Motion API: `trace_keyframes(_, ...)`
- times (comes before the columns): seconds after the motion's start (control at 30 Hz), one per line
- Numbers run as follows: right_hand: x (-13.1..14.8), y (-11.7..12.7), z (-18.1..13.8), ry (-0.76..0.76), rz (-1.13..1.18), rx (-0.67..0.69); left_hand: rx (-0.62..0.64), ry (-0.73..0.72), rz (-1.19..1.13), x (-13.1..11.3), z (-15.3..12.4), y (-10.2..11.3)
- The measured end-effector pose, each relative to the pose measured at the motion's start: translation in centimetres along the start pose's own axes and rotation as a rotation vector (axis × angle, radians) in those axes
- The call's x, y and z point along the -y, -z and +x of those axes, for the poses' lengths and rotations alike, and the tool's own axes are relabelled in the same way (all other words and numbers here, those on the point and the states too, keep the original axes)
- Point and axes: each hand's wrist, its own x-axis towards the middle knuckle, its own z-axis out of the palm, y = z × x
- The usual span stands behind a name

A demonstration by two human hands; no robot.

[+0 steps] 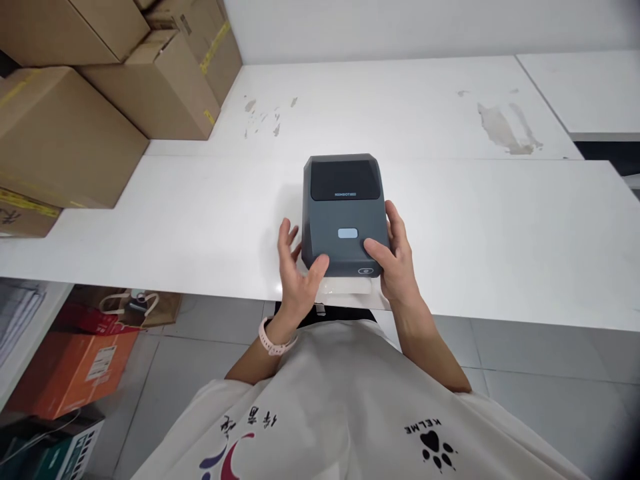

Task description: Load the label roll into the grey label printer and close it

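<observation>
A dark grey label printer (344, 212) with a black top panel and a small pale-blue button stands on the white table (200, 220), close to its near edge. My left hand (296, 267) is at the printer's left front corner, thumb on the top edge and fingers spread beside the left side. My right hand (395, 257) grips the right front corner, thumb on top near the button and fingers wrapped round the right side. A pink watch is on my left wrist.
Several brown cardboard boxes (90, 100) are stacked on the table's far left. A second white table (585, 87) stands at the far right. On the floor at lower left are an orange box (70, 373) and a tote bag (135, 308).
</observation>
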Motion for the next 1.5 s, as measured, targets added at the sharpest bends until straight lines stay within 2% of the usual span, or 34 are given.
trace_keyframes(0.07, -0.1, -0.3, 0.0, -0.005, 0.029, -0.028, -0.116, 0.032, 0.038, 0.3, -2.3, 0.7)
trace_keyframes(0.1, -0.1, -0.4, -0.1, -0.008, 0.047, -0.043, -0.09, 0.1, 0.023, 0.3, -3.2, 1.0)
trace_keyframes(0.17, -0.3, -0.6, -0.1, -0.012, 0.082, -0.065, 0.08, 0.281, -0.06, 0.0, -4.4, 1.2)
trace_keyframes(0.23, -0.5, -0.5, -0.1, -0.007, 0.09, -0.065, 0.269, 0.46, -0.171, -0.5, -4.3, 1.1)
trace_keyframes(0.3, -0.5, -0.4, -0.1, 0.018, 0.05, -0.046, 0.345, 0.564, -0.242, -1.1, -3.6, 0.8)
trace_keyframes(0.37, -0.2, -0.2, 0.2, 0.071, -0.031, -0.029, 0.348, 0.579, -0.244, -1.5, -2.9, 0.8)
trace_keyframes(0.6, 2.3, -0.3, 2.3, 0.29, -0.363, -0.004, 0.367, 0.386, -0.125, -1.8, -2.9, 2.4)
trace_keyframes(0.67, 2.6, -0.3, 3.0, 0.327, -0.41, 0.028, 0.281, 0.324, -0.066, -1.9, -2.8, 2.6)
trace_keyframes(0.77, 2.7, 0.0, 3.6, 0.351, -0.45, 0.041, 0.036, 0.189, 0.032, -1.9, -2.1, 2.6)
trace_keyframes(0.83, 2.5, 0.4, 3.3, 0.324, -0.452, 0.044, -0.058, 0.108, 0.047, -1.7, -1.8, 2.4)
trace_keyframes(0.9, 2.0, 0.7, 2.2, 0.27, -0.408, 0.056, -0.025, 0.068, 0.017, -1.4, -1.8, 2.3)
trace_keyframes(1.0, 0.4, 0.6, -0.7, 0.222, -0.294, 0.028, 0.141, 0.067, -0.034, -0.5, -2.3, 1.9)
trace_keyframes(1.07, -0.9, 0.3, -2.8, 0.229, -0.264, -0.019, 0.199, 0.058, -0.049, 0.0, -2.7, 1.6)
trace_keyframes(1.17, -2.1, 0.1, -4.5, 0.272, -0.289, -0.058, 0.18, 0.005, -0.081, 0.1, -2.8, 1.4)
trace_keyframes(1.23, -2.0, 0.3, -4.4, 0.311, -0.309, -0.051, 0.157, -0.047, -0.103, -0.2, -2.4, 1.4)
trace_keyframes(1.37, 0.1, 0.8, -1.4, 0.479, -0.365, -0.027, 0.11, -0.162, -0.138, -1.9, 0.9, 1.2)
trace_keyframes(1.5, 4.5, 0.2, 4.0, 0.723, -0.441, -0.128, -0.007, -0.149, -0.101, -2.9, 7.3, 0.5)
